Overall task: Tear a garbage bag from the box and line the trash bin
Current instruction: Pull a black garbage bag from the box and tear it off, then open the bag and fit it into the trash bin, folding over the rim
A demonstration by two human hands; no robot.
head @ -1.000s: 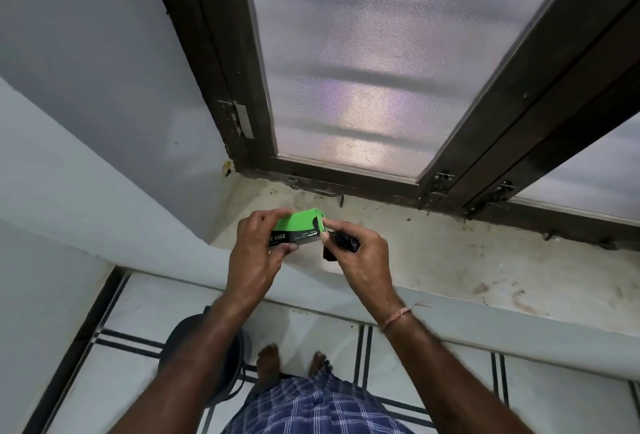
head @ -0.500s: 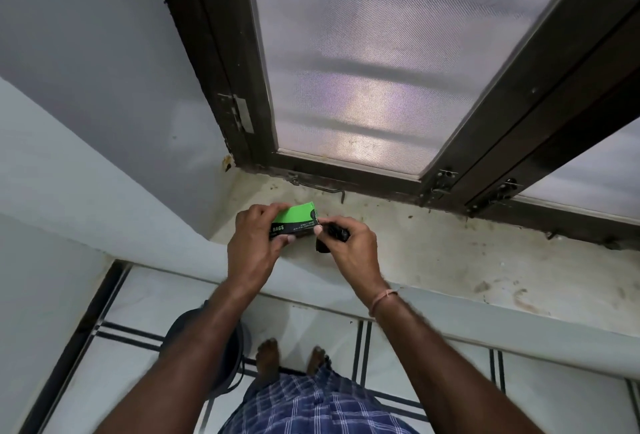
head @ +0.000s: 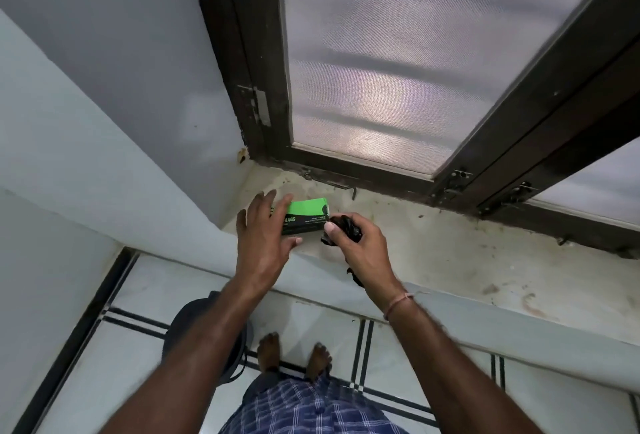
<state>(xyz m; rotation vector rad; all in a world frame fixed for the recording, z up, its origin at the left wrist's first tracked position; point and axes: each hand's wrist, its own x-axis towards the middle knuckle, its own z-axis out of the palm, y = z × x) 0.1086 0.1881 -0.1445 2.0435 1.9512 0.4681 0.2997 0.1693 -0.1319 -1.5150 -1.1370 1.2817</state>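
Observation:
A green and black garbage bag box [head: 307, 215] lies on the stained window sill [head: 450, 253]. My left hand [head: 263, 236] hovers over the box's left end with fingers spread, holding nothing. My right hand [head: 360, 243] is closed on a crumpled black garbage bag [head: 344, 228] just right of the box; a bit of the bag hangs below the palm. The dark round trash bin [head: 204, 326] stands on the floor below the sill, largely hidden behind my left forearm.
A dark wooden window frame [head: 263, 87] with frosted panes rises behind the sill. White walls close in on the left. The tiled floor [head: 131, 329] has black stripes, and my bare feet [head: 294, 354] stand beside the bin.
My left hand has let go of the box, which now rests on the sill, and its fingers have spread. My right hand has drawn the black bag clear of the box.

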